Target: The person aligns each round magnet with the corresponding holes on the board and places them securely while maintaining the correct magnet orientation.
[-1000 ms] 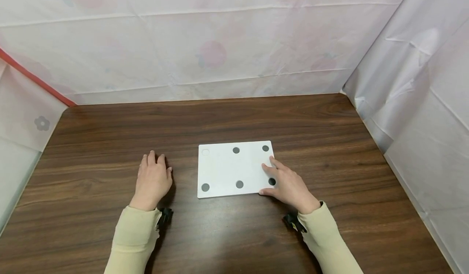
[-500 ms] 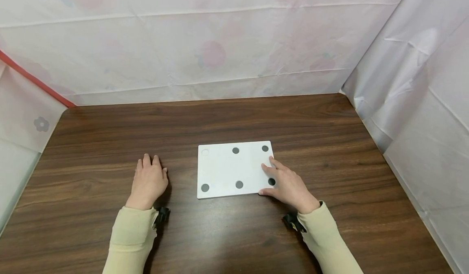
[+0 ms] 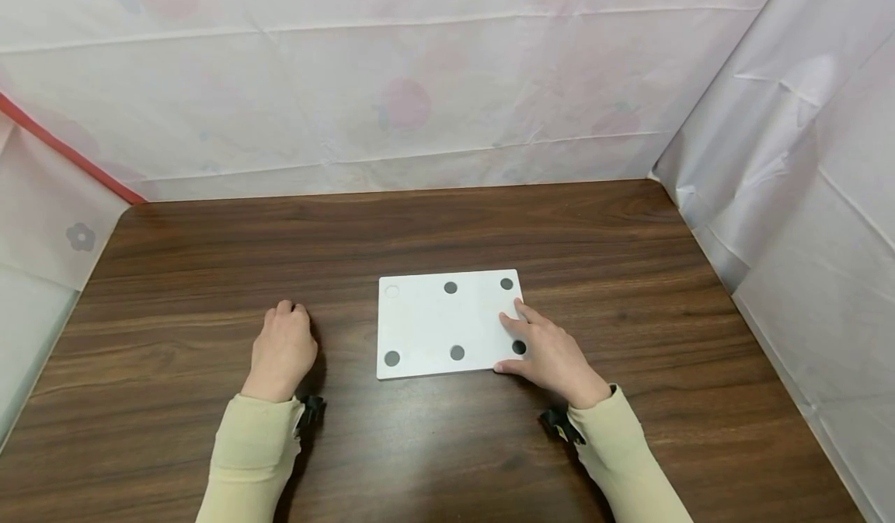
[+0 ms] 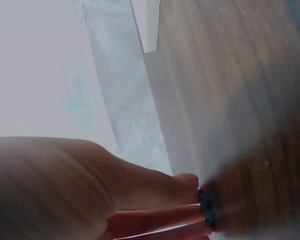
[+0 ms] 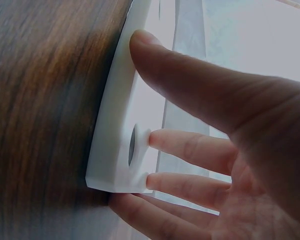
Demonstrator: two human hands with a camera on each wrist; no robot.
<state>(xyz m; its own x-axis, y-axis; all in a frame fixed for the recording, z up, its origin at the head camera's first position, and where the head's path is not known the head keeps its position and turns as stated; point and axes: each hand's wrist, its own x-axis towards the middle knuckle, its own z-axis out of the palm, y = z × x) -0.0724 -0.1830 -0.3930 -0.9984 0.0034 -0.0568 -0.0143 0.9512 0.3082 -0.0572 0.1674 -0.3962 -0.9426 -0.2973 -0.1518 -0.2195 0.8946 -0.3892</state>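
In the left wrist view, my left hand (image 3: 283, 350) pinches a small dark disc (image 4: 207, 208) between thumb and fingertips, low over the wood. From the head view that disc is hidden under the curled fingers. To its right lies a white rectangular board (image 3: 426, 317) with several dark round spots, among them one at the front left corner (image 3: 392, 359); the back left corner has a pale round recess (image 3: 392, 291). My right hand (image 3: 555, 354) rests on the board's right end with fingers spread and fairly straight, thumb against the front edge, two fingertips on top, others beside the right edge.
The board lies on a dark wood-grain table (image 3: 433, 228). A pale printed sheet (image 3: 336, 103) hangs behind it, and another white sheet (image 3: 825, 220) runs along the right side. A red strip (image 3: 63, 146) edges the left corner.
My left hand has shifted slightly left and toward me, and its outstretched fingers have curled in to a pinch. The right hand and the board have stayed put.
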